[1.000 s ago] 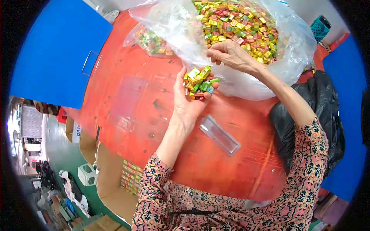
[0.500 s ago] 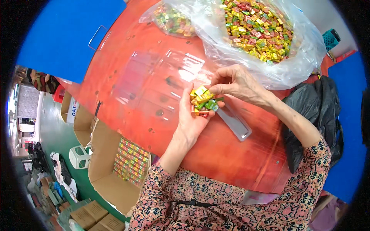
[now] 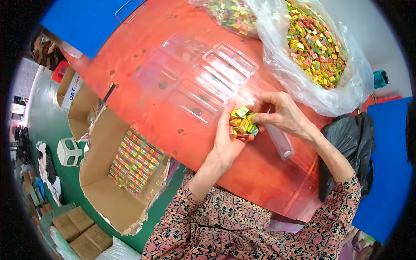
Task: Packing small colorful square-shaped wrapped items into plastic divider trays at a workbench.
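Observation:
My left hand (image 3: 227, 138) is cupped, palm up, around a heap of small wrapped candies (image 3: 241, 123) in yellow, green and red. My right hand (image 3: 284, 115) reaches over from the right, thumb and forefinger pinched on a candy at the heap's edge. Beneath my right hand lies a narrow clear plastic tray (image 3: 281, 144), its far end hidden. Just beyond my hands, several clear plastic trays with long compartments (image 3: 232, 60) rest on the red table (image 3: 151, 130), light glaring off them.
A large clear bag of candies (image 3: 316, 47) stands at the far right, with a smaller bag (image 3: 232, 15) beside it. A black plastic bag (image 3: 346, 141) lies right. At left, a cardboard box (image 3: 97, 173) holds rows of candy packs (image 3: 136, 162); a white stool (image 3: 69, 151) stands beyond.
The whole view has shifted and turned slightly, so hands and table sit differently in the picture. My right fingertips have moved from the heap's top to its right side.

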The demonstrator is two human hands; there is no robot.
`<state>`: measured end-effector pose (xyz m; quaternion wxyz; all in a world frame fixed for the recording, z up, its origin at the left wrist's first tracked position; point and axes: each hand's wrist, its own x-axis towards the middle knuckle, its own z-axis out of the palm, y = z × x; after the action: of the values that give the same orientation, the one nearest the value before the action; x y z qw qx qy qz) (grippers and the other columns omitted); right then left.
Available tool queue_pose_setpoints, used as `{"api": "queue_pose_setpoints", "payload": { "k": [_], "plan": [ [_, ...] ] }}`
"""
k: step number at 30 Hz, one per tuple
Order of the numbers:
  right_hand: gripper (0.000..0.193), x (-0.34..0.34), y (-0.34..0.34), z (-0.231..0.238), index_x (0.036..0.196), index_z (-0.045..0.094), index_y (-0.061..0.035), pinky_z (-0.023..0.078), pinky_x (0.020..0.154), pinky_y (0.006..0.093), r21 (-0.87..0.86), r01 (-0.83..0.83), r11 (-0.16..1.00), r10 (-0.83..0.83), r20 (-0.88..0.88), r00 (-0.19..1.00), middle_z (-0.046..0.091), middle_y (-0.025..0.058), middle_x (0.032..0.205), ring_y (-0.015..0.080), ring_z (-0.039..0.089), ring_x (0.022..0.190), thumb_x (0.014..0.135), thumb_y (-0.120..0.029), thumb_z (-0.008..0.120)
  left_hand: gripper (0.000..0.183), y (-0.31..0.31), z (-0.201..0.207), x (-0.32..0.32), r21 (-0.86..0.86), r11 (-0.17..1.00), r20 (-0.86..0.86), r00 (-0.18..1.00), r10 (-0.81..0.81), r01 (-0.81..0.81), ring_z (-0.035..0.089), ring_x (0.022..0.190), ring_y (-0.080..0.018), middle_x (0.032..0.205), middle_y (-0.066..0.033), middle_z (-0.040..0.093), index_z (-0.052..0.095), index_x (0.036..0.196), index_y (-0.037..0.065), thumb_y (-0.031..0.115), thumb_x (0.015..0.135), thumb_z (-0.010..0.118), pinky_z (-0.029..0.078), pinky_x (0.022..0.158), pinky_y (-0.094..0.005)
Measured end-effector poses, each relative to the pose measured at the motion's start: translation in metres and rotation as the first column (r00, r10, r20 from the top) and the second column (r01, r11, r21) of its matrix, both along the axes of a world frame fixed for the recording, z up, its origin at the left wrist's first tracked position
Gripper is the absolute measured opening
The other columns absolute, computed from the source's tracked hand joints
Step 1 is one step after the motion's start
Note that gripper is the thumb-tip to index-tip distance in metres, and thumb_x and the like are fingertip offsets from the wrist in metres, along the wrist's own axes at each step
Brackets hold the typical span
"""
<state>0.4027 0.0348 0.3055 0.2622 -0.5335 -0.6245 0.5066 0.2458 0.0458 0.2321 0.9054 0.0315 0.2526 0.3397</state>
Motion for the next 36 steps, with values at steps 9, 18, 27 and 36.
{"api": "queue_pose_setpoints", "payload": {
  "k": [9, 18, 27, 36],
  "plan": [
    [0.011, 0.024, 0.038, 0.016, 0.079, 0.061, -0.0042, 0.043, 0.057, 0.0201, 0.089, 0.327, 0.941, -0.330, 0.028, 0.944, 0.060, 0.0003, 0.071, 0.0056, 0.053, 0.062, 0.077, -0.012, 0.068, 0.049, -0.008, -0.005, -0.003, 0.103, 0.987, 0.130, 0.982, -0.135, 0.122, 0.064, 0.071, -0.0267, 0.090, -0.0121, 0.063, 0.058, 0.103, 0.008, 0.050, 0.089, 0.036, 0.042, 0.041, -0.0250],
    [0.018, 0.026, 0.134, -0.019, 0.084, 0.063, -0.0041, 0.043, 0.059, 0.0307, 0.631, -0.001, 0.776, -0.385, 0.474, 0.792, 0.059, 0.0104, 0.068, 0.0175, 0.055, 0.062, 0.073, -0.018, 0.064, 0.051, -0.007, -0.010, -0.005, 0.121, 0.979, 0.210, 0.960, -0.185, 0.163, 0.064, 0.071, -0.0264, 0.092, -0.0113, 0.062, 0.057, 0.102, 0.007, 0.051, 0.088, 0.036, 0.046, 0.041, -0.0241],
    [0.017, 0.009, 0.165, -0.016, 0.085, 0.063, 0.0025, 0.046, 0.068, 0.0359, 0.464, -0.149, 0.873, -0.144, 0.538, 0.831, 0.063, 0.0180, 0.078, 0.0288, 0.062, 0.076, 0.074, -0.011, 0.060, 0.050, -0.006, -0.005, -0.010, 0.067, 0.981, 0.200, 0.961, -0.191, 0.181, 0.064, 0.068, -0.0234, 0.090, -0.0098, 0.063, 0.057, 0.101, 0.007, 0.051, 0.086, 0.041, 0.046, 0.038, -0.0227],
    [0.026, -0.001, 0.168, -0.028, 0.098, 0.060, 0.0025, 0.047, 0.074, 0.0330, 0.624, -0.112, 0.774, -0.285, 0.500, 0.817, 0.063, 0.0165, 0.087, 0.0265, 0.062, 0.082, 0.076, -0.009, 0.060, 0.050, -0.007, -0.009, -0.010, 0.082, 0.982, 0.266, 0.946, -0.187, 0.171, 0.064, 0.072, -0.0261, 0.092, -0.0129, 0.061, 0.057, 0.102, 0.005, 0.050, 0.088, 0.037, 0.048, 0.040, -0.0253]
  ]
}}
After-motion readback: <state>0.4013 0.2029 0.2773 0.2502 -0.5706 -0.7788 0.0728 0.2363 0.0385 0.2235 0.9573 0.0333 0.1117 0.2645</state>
